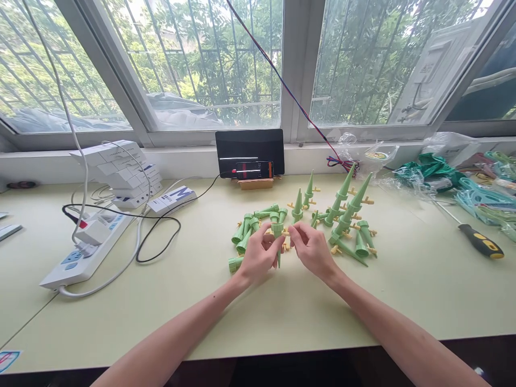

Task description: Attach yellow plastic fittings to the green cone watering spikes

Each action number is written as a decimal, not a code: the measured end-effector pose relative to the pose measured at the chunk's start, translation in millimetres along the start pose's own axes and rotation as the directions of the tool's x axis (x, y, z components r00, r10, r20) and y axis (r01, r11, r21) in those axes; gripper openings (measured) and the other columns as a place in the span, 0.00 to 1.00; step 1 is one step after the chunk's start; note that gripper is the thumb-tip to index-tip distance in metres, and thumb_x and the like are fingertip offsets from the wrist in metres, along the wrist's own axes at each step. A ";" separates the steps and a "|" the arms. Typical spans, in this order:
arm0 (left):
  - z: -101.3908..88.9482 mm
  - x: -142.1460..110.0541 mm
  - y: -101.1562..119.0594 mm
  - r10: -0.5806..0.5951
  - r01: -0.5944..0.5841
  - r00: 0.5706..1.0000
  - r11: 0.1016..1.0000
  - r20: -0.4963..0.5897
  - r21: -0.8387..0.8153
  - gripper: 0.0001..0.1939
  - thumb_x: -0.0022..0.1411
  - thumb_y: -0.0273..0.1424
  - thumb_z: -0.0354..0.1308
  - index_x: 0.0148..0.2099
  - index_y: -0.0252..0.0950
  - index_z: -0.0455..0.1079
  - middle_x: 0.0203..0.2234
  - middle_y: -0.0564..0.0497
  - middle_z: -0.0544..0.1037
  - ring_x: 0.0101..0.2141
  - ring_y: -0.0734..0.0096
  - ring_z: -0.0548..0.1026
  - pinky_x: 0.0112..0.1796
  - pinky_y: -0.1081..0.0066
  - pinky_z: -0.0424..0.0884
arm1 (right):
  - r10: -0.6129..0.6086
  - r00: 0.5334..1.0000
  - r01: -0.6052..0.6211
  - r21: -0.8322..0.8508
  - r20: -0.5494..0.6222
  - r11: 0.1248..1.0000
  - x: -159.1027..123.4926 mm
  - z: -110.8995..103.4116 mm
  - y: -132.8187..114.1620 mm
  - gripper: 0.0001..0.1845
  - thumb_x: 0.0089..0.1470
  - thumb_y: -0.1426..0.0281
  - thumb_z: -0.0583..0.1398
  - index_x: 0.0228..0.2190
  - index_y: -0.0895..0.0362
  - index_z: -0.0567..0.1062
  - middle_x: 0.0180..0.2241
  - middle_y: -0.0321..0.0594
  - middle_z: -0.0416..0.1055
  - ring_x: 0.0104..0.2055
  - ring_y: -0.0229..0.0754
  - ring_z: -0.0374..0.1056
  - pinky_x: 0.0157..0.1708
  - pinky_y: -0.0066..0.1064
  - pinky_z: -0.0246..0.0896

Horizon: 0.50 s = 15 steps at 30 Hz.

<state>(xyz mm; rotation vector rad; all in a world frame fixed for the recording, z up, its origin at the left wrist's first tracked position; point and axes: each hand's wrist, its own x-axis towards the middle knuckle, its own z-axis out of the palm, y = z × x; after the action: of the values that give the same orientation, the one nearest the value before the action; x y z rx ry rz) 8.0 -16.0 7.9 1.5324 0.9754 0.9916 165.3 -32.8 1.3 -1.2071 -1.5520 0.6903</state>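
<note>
Between my two remote bare hands, above a pale yellow-green table (169, 317), is a green plastic spike (277, 230), its wide cup end up and its thin tip pointing down. The left hand (261, 251) grasps the spike, fingers curled around it below the cup. The right hand (312, 250) has thumb and fingers pinched on a small yellow valve (286, 233) at the spike's side; I cannot tell whether the valve is fully seated. Just beyond and to the left of the left hand, I see a loose heap of green spikes (243, 230). Near the right hand, on its far right side, spikes are stacked into tall pointed towers (355, 204) with yellow valves jutting out. Well right of that hand lies a black-and-yellow screwdriver (481, 242); well left of the left hand, a white power strip (78, 272).
</note>
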 end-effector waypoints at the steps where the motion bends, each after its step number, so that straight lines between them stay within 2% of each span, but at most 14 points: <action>1: -0.4 0.3 0.9 -0.010 0.011 1.000 1.000 0.009 -0.021 0.24 0.59 0.46 0.60 0.52 0.37 0.64 0.21 0.56 0.73 0.12 0.78 0.64 0.15 0.75 0.60 | -0.002 1.000 0.001 0.022 0.014 1.000 0.0 -0.4 -0.5 0.19 0.64 0.55 0.52 0.31 0.55 0.70 0.22 0.34 0.67 0.20 0.35 0.60 0.21 0.27 0.55; 5: -1.4 0.5 4.6 -0.056 0.057 0.998 0.995 0.020 -0.086 0.23 0.58 0.46 0.61 0.49 0.36 0.65 0.19 0.57 0.73 0.12 0.80 0.62 0.17 0.75 0.60 | -0.005 0.999 0.002 0.083 0.036 0.997 0.4 -0.9 -0.5 0.19 0.63 0.53 0.53 0.38 0.56 0.73 0.25 0.36 0.70 0.20 0.35 0.62 0.20 0.27 0.58; 9: -2.0 0.2 6.0 -0.094 0.094 0.996 0.987 0.008 -0.127 0.28 0.58 0.46 0.61 0.54 0.35 0.63 0.15 0.59 0.71 0.13 0.78 0.63 0.19 0.74 0.61 | -0.008 0.999 0.002 0.119 0.048 0.993 1.1 -1.1 2.2 0.20 0.62 0.53 0.54 0.43 0.56 0.73 0.26 0.37 0.71 0.21 0.36 0.64 0.22 0.27 0.61; 15: -3.6 0.9 2.4 -0.135 0.140 0.990 0.974 0.039 -0.180 0.33 0.57 0.46 0.63 0.58 0.34 0.60 0.15 0.58 0.70 0.16 0.74 0.68 0.20 0.74 0.60 | 0.001 0.997 -0.015 0.172 0.081 0.985 3.0 -3.3 3.7 0.19 0.61 0.53 0.55 0.38 0.56 0.73 0.26 0.36 0.70 0.21 0.35 0.63 0.21 0.27 0.60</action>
<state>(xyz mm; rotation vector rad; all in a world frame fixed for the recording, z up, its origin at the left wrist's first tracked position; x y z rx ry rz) 5.1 -14.4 10.8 1.3054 0.9326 0.9330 169.7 -29.1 0.2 -1.0686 -1.5204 0.8698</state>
